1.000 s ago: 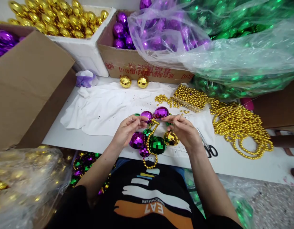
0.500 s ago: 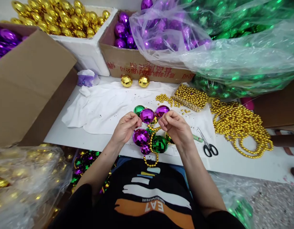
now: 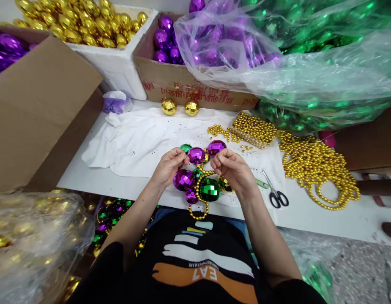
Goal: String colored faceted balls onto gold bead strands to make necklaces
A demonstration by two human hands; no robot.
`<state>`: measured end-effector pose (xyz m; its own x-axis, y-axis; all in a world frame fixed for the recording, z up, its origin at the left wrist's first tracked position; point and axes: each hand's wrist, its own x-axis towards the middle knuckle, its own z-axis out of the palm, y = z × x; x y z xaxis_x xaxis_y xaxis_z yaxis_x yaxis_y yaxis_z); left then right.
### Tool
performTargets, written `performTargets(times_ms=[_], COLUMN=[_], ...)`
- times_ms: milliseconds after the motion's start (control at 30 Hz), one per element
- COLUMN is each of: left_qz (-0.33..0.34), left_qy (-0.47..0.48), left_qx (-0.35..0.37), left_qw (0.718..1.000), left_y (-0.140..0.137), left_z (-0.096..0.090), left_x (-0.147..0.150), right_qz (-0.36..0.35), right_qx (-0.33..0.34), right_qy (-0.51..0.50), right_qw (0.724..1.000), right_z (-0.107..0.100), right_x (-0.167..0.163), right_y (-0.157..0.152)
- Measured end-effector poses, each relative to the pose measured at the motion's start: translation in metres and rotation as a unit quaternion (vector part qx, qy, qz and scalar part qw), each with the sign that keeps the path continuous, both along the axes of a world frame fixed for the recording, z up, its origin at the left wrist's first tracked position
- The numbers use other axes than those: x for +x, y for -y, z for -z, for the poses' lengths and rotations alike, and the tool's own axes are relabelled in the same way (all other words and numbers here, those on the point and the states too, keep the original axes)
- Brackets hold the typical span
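Note:
Between the finger and thumb of my left hand I pinch a thin pale thread, whose short end sticks out past the fingertips. My right hand is closed in a pinch a little way across; whatever is in its fingertips is too fine to make out. Between and below both hands lies a cluster of shiny faceted balls: purple balls, a large green ball and a gold ball partly behind my right hand. A gold bead string loops through the cluster toward my body.
Scissors lie right of my right hand, beside a green-handled tool. Farther right are a tray of gold beads and heaped bead strings. Two gold balls sit before a cardboard box. A white cloth covers the table.
Both hands keep their pinch in nearly the same place. The lower balls and bead loop have shifted slightly left, and the gold ball by my right hand shows more.

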<state>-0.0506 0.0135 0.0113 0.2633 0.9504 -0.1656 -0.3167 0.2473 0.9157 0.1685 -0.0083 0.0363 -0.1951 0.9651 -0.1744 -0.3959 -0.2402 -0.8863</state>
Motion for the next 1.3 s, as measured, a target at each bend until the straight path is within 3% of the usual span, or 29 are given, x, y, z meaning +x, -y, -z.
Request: performTargets(times_ms=[100, 167, 267, 367, 500, 600, 733, 833, 900, 1067, 1167, 1300], left_qz=[0.027, 0.058, 0.099, 0.105, 0.084, 0.07, 0.067, 0.071, 0.041, -0.137, -0.156, -0.203], left_qy=[-0.1, -0.137, -0.122, -0.112, -0.14, -0.156, -0.167, -0.166, -0.171, -0.24, -0.251, -0.304], left_qx=[0.094, 0.15, 0.174, 0.175, 0.188, 0.19, 0.212, 0.239, 0.262, 0.267, 0.27, 0.337], left_qw=[0.99, 0.977, 0.972, 0.973, 0.968, 0.967, 0.961, 0.954, 0.949, 0.923, 0.916, 0.868], left_y=[-0.005, -0.009, -0.015, -0.021, -0.024, -0.023, -0.023, -0.024, -0.021, 0.007, 0.028, 0.039], left_z=[-0.02, -0.037, -0.056, -0.063, -0.067, -0.072, -0.079, -0.082, -0.082, -0.059, -0.037, -0.025], left_x=[-0.002, 0.002, 0.012, 0.018, 0.018, 0.019, 0.024, 0.023, 0.021, 0.028, 0.048, 0.076], right_qz=[-0.05, -0.07, -0.071, -0.041, -0.021, 0.022, 0.021, 0.048, 0.089, 0.147, 0.165, 0.169], right_qx=[0.067, 0.138, 0.217, 0.232, 0.192, 0.183, 0.231, 0.283, 0.306, 0.309, 0.317, 0.292], right_qy=[0.103, 0.188, 0.273, 0.274, 0.241, 0.276, 0.309, 0.322, 0.335, 0.358, 0.367, 0.333], right_qw=[0.991, 0.97, 0.935, 0.932, 0.951, 0.943, 0.922, 0.902, 0.887, 0.869, 0.858, 0.88], right_z=[-0.021, -0.04, -0.064, -0.076, -0.07, -0.052, -0.026, -0.02, -0.023, -0.038, -0.047, -0.06], right_x=[0.004, 0.001, -0.009, -0.016, -0.008, -0.004, -0.018, -0.034, -0.038, -0.03, -0.023, -0.017], right_y=[-0.004, -0.01, -0.021, -0.027, -0.027, -0.026, -0.025, -0.023, -0.021, -0.013, -0.005, 0.005])
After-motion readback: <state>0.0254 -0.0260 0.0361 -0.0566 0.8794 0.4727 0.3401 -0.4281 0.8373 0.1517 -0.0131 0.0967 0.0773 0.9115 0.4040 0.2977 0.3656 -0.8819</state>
